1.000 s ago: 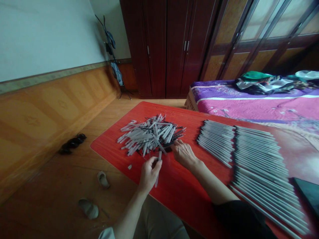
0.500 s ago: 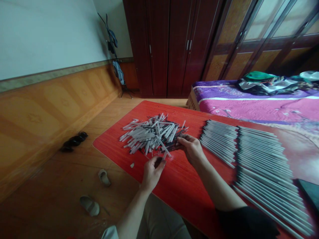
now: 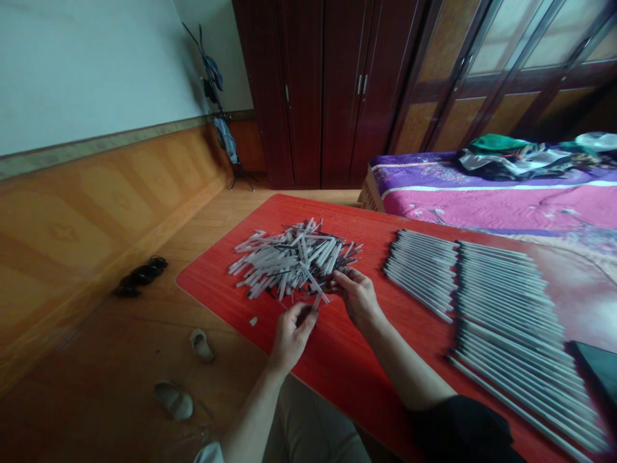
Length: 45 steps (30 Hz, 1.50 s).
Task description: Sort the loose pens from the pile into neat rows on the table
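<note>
A loose heap of short grey-white pen parts mixed with black pieces (image 3: 294, 257) lies on the red table (image 3: 347, 360). My left hand (image 3: 292, 331) is closed round one grey pen barrel (image 3: 315, 302), its tip pointing up toward the heap. My right hand (image 3: 355, 294) rests at the heap's near right edge, fingers curled and pinching among the black pieces; what they hold is too small to name. Two neat rows of assembled grey pens (image 3: 501, 308) lie side by side to the right.
A dark flat object (image 3: 598, 370) sits at the table's right edge. A small white scrap (image 3: 253, 320) lies near the table's left edge. Slippers (image 3: 174, 400) and dark shoes (image 3: 139, 276) are on the wooden floor. A bed with a pink cover (image 3: 491, 206) stands behind the table.
My left hand turned the pen barrel from pointing down to pointing up at the heap. My right hand moved along the heap's right edge, picking among the black pieces.
</note>
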{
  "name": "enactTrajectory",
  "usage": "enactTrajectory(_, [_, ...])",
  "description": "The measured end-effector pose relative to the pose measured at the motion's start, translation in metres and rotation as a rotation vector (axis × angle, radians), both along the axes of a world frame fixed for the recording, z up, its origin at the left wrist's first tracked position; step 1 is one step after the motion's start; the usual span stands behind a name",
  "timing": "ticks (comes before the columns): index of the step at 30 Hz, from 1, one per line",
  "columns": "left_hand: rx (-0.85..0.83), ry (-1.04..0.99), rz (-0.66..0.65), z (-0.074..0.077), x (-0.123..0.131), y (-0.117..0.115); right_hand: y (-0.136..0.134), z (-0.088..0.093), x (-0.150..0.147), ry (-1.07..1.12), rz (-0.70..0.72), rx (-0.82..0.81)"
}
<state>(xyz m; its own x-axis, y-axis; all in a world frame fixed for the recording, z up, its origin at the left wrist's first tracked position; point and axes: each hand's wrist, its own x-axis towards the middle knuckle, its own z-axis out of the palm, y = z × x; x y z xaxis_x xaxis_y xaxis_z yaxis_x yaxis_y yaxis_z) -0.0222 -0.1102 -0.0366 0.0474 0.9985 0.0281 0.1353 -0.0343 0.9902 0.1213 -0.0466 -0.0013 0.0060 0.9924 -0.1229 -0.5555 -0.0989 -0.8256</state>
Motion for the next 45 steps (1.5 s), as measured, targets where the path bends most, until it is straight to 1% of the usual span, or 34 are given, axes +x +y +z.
enactTrajectory(2, [0.0, -0.005, -0.003, 0.0, 0.0, 0.0, 0.0, 0.0, -0.001, -0.013, 0.005, -0.009])
enactTrajectory(5, [0.0, -0.012, -0.01, 0.002, 0.0, -0.001, -0.001, -0.004, -0.002, -0.063, 0.055, -0.028])
enactTrajectory(7, [-0.002, -0.015, -0.015, 0.004, 0.0, -0.001, -0.002, -0.006, -0.002, -0.115, 0.083, -0.015])
enactTrajectory(11, [0.005, -0.035, -0.01, 0.006, 0.0, -0.002, -0.004, -0.011, -0.001, -0.235, 0.088, 0.029])
enactTrajectory(13, [0.008, -0.052, -0.01, 0.006, 0.0, -0.002, -0.005, -0.013, -0.002, -0.275, 0.16, 0.037])
enactTrajectory(15, [0.005, -0.071, -0.008, 0.006, -0.001, -0.002, -0.006, -0.016, -0.003, -0.311, 0.277, 0.051])
enactTrajectory(16, [0.002, -0.081, -0.006, 0.006, -0.002, -0.002, -0.006, -0.017, -0.004, -0.328, 0.306, 0.063])
enactTrajectory(17, [-0.002, -0.088, -0.006, 0.006, -0.002, -0.002, -0.006, -0.017, -0.005, -0.343, 0.3, 0.082])
enactTrajectory(18, [-0.005, -0.093, -0.008, 0.006, -0.003, -0.002, -0.006, -0.017, -0.005, -0.353, 0.257, 0.109])
enactTrajectory(20, [-0.015, -0.1, -0.022, 0.005, -0.003, -0.002, -0.005, -0.016, -0.003, -0.372, 0.122, 0.192])
enactTrajectory(22, [-0.024, -0.109, -0.039, 0.005, -0.003, -0.002, -0.005, -0.015, -0.001, -0.421, 0.048, 0.3])
enactTrajectory(24, [-0.03, -0.122, -0.05, 0.005, -0.003, -0.002, -0.008, -0.013, 0.0, -0.529, 0.064, 0.417])
enactTrajectory(27, [-0.043, -0.134, -0.046, 0.006, -0.003, -0.002, -0.012, -0.012, -0.001, -0.714, 0.142, 0.584])
enactTrajectory(29, [-0.051, -0.154, -0.012, 0.006, -0.003, -0.002, -0.012, -0.012, -0.001, -0.787, 0.146, 0.627])
enactTrajectory(30, [-0.058, -0.171, 0.016, 0.006, -0.003, -0.002, -0.01, -0.013, 0.001, -0.814, 0.109, 0.612])
enactTrajectory(32, [-0.075, -0.212, 0.067, 0.005, -0.003, -0.002, -0.002, -0.013, 0.007, -0.911, -0.034, 0.524])
enactTrajectory(34, [-0.088, -0.241, 0.086, 0.003, -0.003, -0.002, 0.009, -0.011, 0.017, -1.125, -0.2, 0.403])
enactTrajectory(36, [-0.086, -0.253, 0.081, 0.001, -0.003, -0.001, 0.022, -0.01, 0.027, -1.41, -0.281, 0.318])
enactTrajectory(38, [-0.077, -0.257, 0.076, 0.0, -0.003, 0.0, 0.033, -0.009, 0.035, -1.65, -0.271, 0.325])
enactTrajectory(40, [-0.071, -0.262, 0.077, 0.0, -0.003, 0.0, 0.04, -0.01, 0.038, -1.807, -0.212, 0.356])
enactTrajectory(42, [-0.071, -0.269, 0.087, 0.0, -0.003, 0.0, 0.045, -0.013, 0.038, -1.888, -0.149, 0.354])
enactTrajectory(45, [-0.081, -0.282, 0.094, 0.001, -0.003, -0.001, 0.047, -0.02, 0.038, -1.904, -0.098, 0.345])
